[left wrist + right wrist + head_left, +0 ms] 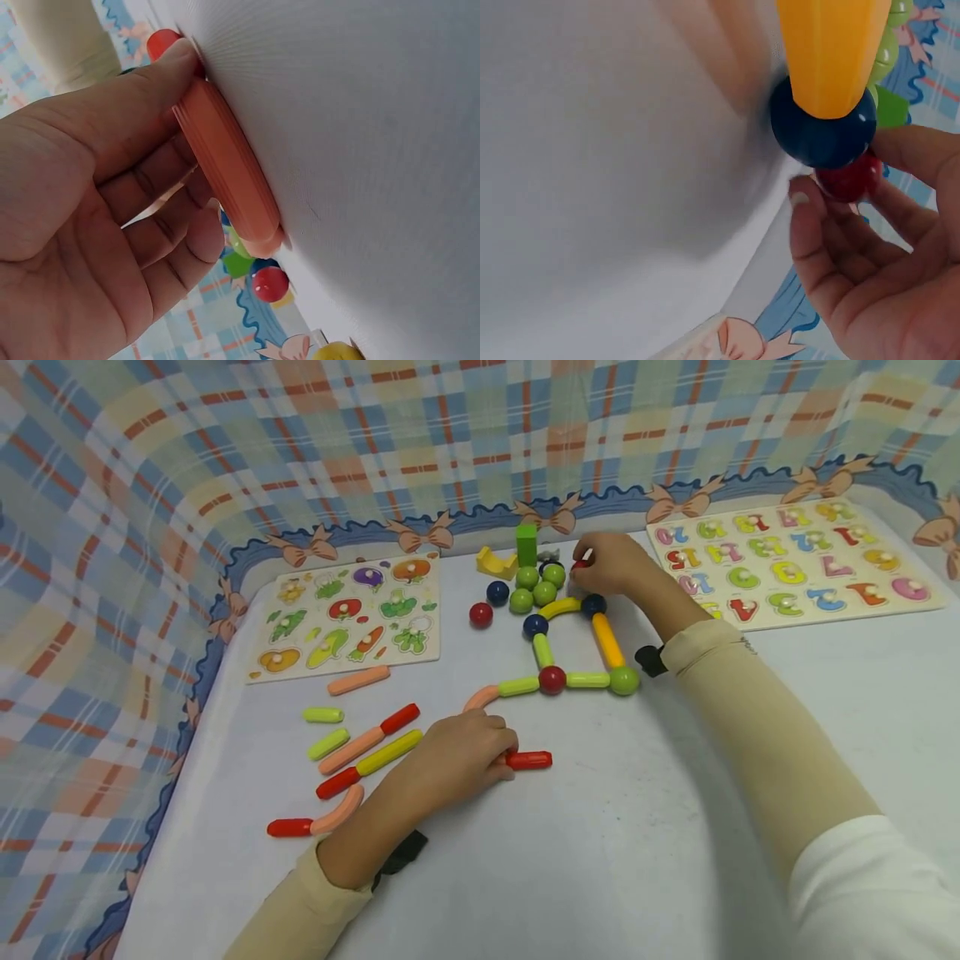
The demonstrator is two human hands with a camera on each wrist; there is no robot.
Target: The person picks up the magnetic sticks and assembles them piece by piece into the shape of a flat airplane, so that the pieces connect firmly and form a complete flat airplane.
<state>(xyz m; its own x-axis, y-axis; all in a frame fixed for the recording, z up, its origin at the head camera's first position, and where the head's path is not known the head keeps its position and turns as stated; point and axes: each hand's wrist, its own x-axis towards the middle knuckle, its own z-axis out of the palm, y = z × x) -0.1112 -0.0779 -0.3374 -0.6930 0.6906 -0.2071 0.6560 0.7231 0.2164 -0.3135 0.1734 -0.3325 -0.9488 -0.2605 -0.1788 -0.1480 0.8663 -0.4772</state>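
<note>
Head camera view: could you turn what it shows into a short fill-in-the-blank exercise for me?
1. The right hand pinches a small ball coloured ____.
2. The straight orange stick runs from a dark blue ball to a corner ball coloured ____.
3. The end piece poking out past the fingertips of the left hand is ____.
4. The puzzle board at the picture's right shows ____.

Missing words: red; green; red; numbers.
</note>
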